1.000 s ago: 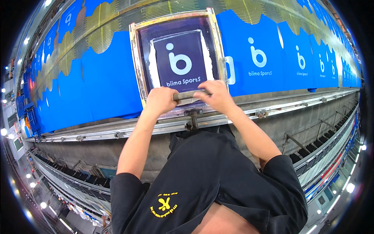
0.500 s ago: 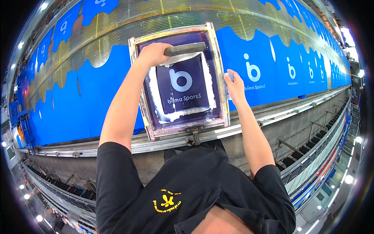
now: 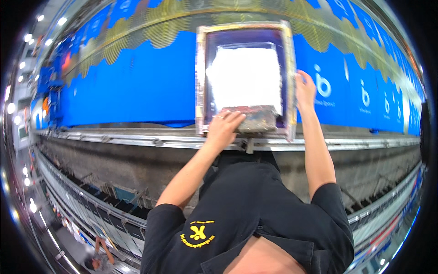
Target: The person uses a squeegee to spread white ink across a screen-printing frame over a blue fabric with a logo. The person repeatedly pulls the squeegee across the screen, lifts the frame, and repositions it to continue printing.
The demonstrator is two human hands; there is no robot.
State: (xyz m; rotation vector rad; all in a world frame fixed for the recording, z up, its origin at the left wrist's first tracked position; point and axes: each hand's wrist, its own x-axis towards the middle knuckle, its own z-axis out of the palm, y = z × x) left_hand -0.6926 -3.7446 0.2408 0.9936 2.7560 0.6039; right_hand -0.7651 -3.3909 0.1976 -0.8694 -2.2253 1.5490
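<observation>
A screen-printing frame (image 3: 199,77) lies over the blue fabric (image 3: 137,86), its mesh covered across the middle with white ink (image 3: 246,75). At the frame's near end, my left hand (image 3: 224,128) grips a squeegee (image 3: 259,119) by its left end, fingers laid over the top. The squeegee's broad, stained face spans much of the frame's width. My right hand (image 3: 305,91) is closed at the frame's right side rail, with its fingertips partly hidden there. Right of that hand, the fabric bears a white printed logo (image 3: 323,86).
A metal rail (image 3: 173,141) runs along the table's near edge, in front of my body. More blue pieces with white logos (image 3: 365,97) stretch off to the right. Beyond the frame shows a yellowish, striped table surface (image 3: 162,27). Another person (image 3: 102,255) is at the lower left.
My left hand has drawn the squeegee from the frame's far end to its near end. White ink now covers the logo area on the mesh. The frame sits farther right in view.
</observation>
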